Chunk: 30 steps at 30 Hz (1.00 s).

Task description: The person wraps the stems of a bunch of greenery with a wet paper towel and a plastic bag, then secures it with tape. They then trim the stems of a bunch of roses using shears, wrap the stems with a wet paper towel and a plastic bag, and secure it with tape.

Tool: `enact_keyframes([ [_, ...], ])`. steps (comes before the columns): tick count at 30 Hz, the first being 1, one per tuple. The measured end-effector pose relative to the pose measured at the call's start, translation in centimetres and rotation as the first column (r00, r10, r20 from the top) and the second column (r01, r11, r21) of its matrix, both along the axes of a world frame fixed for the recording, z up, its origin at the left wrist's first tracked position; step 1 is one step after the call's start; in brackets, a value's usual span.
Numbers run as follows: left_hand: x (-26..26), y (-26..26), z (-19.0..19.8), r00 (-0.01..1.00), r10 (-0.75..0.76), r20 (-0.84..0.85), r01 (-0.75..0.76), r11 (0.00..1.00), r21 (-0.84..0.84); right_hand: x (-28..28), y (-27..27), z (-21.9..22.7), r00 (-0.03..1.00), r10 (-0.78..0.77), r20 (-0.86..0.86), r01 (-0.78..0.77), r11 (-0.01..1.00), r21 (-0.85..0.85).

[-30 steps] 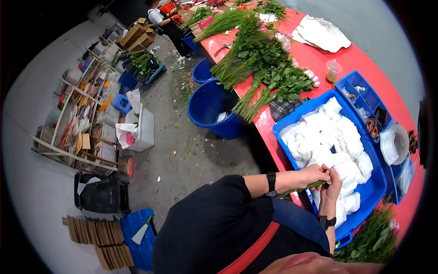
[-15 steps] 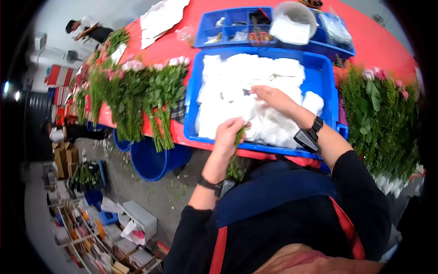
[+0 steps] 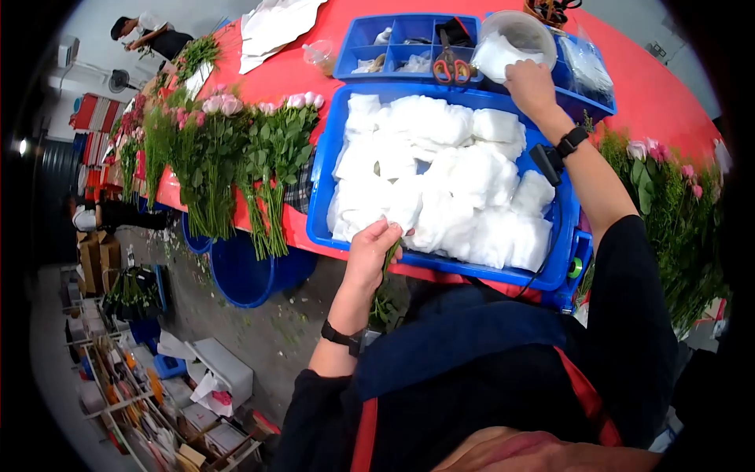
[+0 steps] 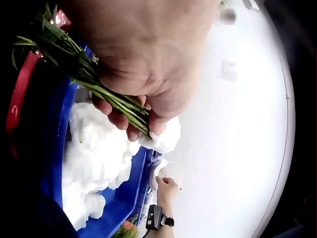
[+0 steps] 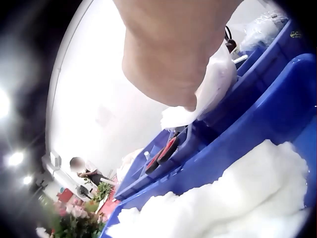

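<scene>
My left hand (image 3: 370, 256) grips a small bundle of green stems (image 4: 106, 94) over the near edge of a blue tray (image 3: 320, 197). In the left wrist view, the thumb and fingers close round the cut ends, and white cotton (image 4: 166, 140) shows right at the tips. White cotton pads (image 3: 464, 189) lie heaped across the tray. Beyond its far right corner, my right hand (image 3: 533, 90) is at the rim of a round white tub (image 3: 544, 33). Its bent fingers pinch a white plastic sheet (image 3: 499, 57) there; the fingertips are partly hidden.
A blue divided organizer (image 3: 346, 47) with orange-handled scissors (image 3: 451, 71) stands behind the tray. Bundles of roses (image 3: 275, 141) lie left on the red table (image 3: 629, 71), more greenery (image 3: 668, 204) right. A plastic cup (image 3: 318, 53) stands back left; blue buckets (image 3: 252, 275) sit below.
The view has swung from the aisle to the tray. My hands, together a second ago, are apart: the right has gone up and right to the tub, while the left keeps the stems.
</scene>
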<state>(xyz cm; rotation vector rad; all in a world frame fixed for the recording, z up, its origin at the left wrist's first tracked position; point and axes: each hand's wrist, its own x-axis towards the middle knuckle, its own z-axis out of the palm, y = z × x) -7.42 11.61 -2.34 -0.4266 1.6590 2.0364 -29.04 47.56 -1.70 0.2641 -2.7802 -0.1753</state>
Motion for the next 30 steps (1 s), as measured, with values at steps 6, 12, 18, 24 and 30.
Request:
enact_keyframes([
  [6, 1.0, -2.1, -0.3, 1.0, 0.017, -0.023, -0.017, 1.0, 0.012, 0.7, 1.0, -0.5, 0.999, 0.034, 0.024, -0.021, 0.912, -0.41],
  [12, 1.7, -3.4, -0.9, 1.0, -0.006, 0.013, 0.005, 0.998, 0.066, 11.7, -10.0, -2.8, 0.847, 0.34, 0.408, 0.221, 0.473, -0.853],
  [18, 1.3, -2.0, -0.4, 0.992, -0.124, -0.03, 0.126, 0.987, 0.1, 20.0, -19.8, -6.5, 0.762, 0.534, 0.367, 0.39, 0.073, -0.918],
  [24, 1.6, -4.1, 0.2, 0.998, -0.025, -0.066, 0.023, 0.999, -0.032, 18.7, -16.4, -1.6, 0.636, 0.53, 0.561, 0.677, -0.034, -0.735],
  [30, 2.4, -5.3, 0.2, 0.97, 0.104, -0.219, -0.136, 0.981, -0.138, 18.6, -18.7, 1.8, 0.785, 0.445, 0.431, 0.47, 0.025, -0.882],
])
